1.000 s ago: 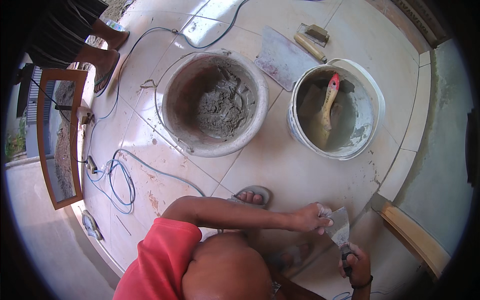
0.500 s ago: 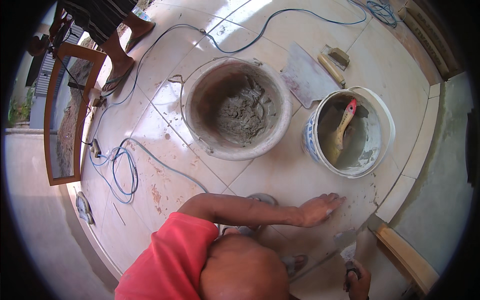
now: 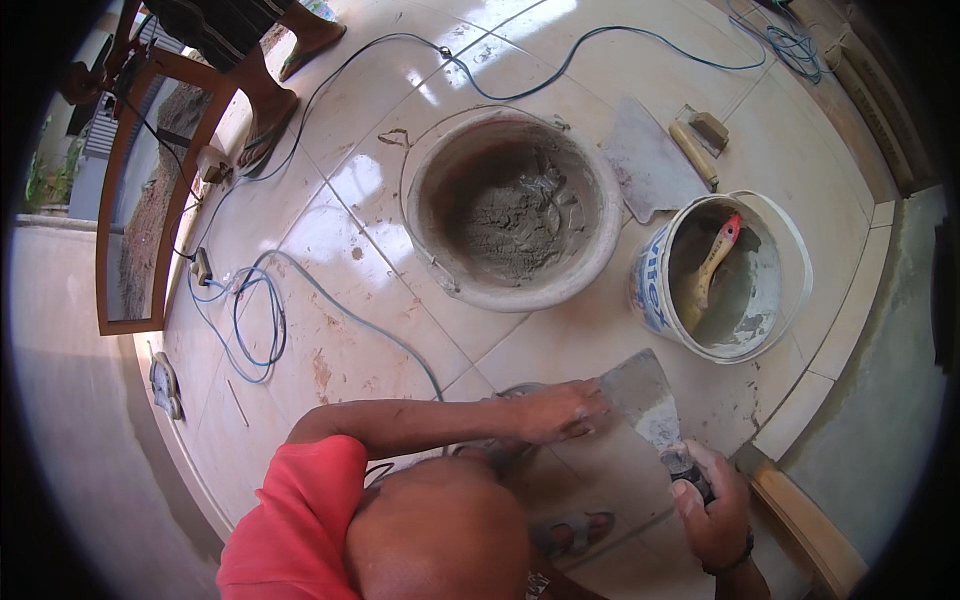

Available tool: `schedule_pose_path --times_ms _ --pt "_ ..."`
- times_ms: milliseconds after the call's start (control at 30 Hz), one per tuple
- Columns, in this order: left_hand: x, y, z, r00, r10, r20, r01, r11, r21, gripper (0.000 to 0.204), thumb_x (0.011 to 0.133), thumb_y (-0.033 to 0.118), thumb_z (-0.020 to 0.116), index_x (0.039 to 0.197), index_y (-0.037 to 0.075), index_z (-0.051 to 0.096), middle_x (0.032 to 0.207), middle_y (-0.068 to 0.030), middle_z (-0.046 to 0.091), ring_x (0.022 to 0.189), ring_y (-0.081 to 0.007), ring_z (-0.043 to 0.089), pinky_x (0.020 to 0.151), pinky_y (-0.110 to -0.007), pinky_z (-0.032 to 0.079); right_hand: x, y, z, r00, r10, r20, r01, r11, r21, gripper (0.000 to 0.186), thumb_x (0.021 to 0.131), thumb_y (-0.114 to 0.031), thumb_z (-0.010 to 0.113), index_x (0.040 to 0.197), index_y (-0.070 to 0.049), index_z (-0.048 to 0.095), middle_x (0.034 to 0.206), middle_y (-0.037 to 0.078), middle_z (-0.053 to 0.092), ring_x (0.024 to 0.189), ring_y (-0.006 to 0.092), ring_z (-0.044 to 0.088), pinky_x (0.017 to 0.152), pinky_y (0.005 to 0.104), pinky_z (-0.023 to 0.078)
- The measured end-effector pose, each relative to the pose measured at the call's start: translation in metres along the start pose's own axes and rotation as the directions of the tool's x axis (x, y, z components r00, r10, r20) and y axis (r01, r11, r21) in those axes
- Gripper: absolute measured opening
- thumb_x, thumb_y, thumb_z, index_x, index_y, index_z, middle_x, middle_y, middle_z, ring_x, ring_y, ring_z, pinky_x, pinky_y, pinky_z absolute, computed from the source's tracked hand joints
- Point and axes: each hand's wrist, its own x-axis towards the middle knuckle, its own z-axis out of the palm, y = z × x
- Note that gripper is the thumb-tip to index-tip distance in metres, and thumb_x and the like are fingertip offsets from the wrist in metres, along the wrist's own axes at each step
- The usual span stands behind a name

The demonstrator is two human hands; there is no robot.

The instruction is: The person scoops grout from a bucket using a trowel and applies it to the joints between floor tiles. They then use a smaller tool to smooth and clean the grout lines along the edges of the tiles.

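My right hand (image 3: 715,505) is wrapped round the dark handle of a putty knife (image 3: 642,392), at the lower right. Its wide flat blade points up and left, with pale residue near the handle. Beside the blade's left corner is my left hand (image 3: 560,410), its fingers curled in together. Whether they touch the blade, or hold anything small, is hidden. Ahead stands a round tub (image 3: 590,270) with wet grey mortar (image 3: 525,220) in it. A white bucket (image 3: 655,285) to its right holds murky water and a brush (image 3: 712,270) with a pale handle and red tip.
A flat trowel (image 3: 650,165) with a wooden handle lies behind the bucket. Blue cable (image 3: 280,330) runs over the tiles on the left and along the back. Another person's foot (image 3: 270,130) is at the upper left by a wooden frame (image 3: 105,250). A timber piece (image 3: 810,525) lies lower right.
My left hand has drawn back leftward from the floor, its fingers now curled. My right hand has raised the putty knife up and left, toward the left hand.
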Motion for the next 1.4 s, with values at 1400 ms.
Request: schedule_pose_path --times_ms 1400 --pt "-0.122 -0.018 -0.055 0.679 -0.604 -0.417 0.426 0.787 -0.446 0.026 0.092 0.009 0.058 0.115 -0.002 0.057 0.101 -0.0154 0.068 0.093 -0.0214 0.066 0.082 -0.033 0.053 0.243 -0.052 0.123 0.94 -0.254 0.227 0.321 0.884 -0.341 0.024 0.08 -0.017 0.059 0.093 0.002 0.067 0.086 0.026 0.065 0.088 0.0423 0.062 0.083 0.0493 0.048"
